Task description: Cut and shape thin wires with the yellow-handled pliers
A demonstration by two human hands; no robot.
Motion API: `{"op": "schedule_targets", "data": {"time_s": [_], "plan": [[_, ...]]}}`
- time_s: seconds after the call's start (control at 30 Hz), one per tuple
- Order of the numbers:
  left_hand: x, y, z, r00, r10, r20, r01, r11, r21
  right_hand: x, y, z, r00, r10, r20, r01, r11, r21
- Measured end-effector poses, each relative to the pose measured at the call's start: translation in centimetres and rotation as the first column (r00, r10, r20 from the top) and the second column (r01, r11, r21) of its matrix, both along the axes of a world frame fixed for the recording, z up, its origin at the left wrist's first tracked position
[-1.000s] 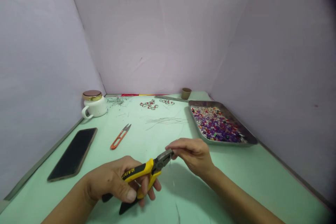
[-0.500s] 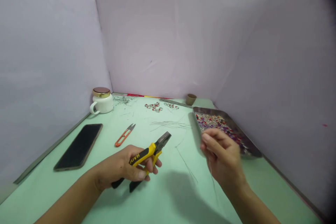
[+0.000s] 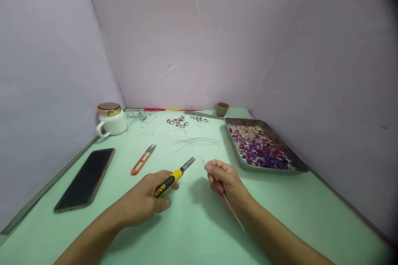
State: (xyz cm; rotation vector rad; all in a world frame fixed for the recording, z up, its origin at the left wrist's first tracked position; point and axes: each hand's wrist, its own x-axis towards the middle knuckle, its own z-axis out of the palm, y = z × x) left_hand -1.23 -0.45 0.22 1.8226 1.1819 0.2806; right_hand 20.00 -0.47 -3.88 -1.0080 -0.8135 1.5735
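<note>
Pliers (image 3: 174, 178) rest in our left hand (image 3: 141, 201), thumb and fingers closed about the yellow-and-black handle, the metal nose apart from our right hand (image 3: 228, 184). There we pinch a thin wire (image 3: 231, 208) between thumb and fingertips, its long end slanting down toward us. Orange snips (image 3: 143, 160) lie left, loose wires (image 3: 199, 141) beyond, and a tray (image 3: 270, 169) of beads (image 3: 261, 149) right.
</note>
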Motion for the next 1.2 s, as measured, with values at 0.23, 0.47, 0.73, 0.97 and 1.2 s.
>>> {"op": "schedule_targets", "data": {"time_s": [0.23, 0.47, 0.73, 0.97, 1.2], "plan": [[0.4, -0.2, -0.2, 1.000, 0.008, 0.014, -0.008, 1.000, -0.021, -0.3, 0.1, 0.5, 0.999, 0.002, 0.039, -0.002, 1.000, 0.018], [0.7, -0.4, -0.7, 1.000, 0.023, 0.012, -0.023, 0.999, -0.030, -0.5, -0.4, 0.7, 0.924, -0.073, 0.376, 0.024, 0.991, 0.133], [1.0, -0.8, -0.7, 0.998, 0.015, -0.056, -0.013, 0.999, 0.036, 0.0, -0.3, 0.8, 0.867, -0.032, 0.498, -0.077, 0.978, 0.196], [1.6, -1.2, -0.9, 0.998, 0.055, 0.017, -0.054, 0.998, -0.042, 0.2, -0.2, 0.9, 0.843, -0.024, 0.538, -0.090, 0.979, 0.185], [1.6, -0.8, -0.8, 0.992, 0.024, 0.127, -0.005, 0.989, -0.150, 0.0, 0.2, 0.0, 0.870, -0.031, 0.493, -0.060, 0.984, 0.168]]}}
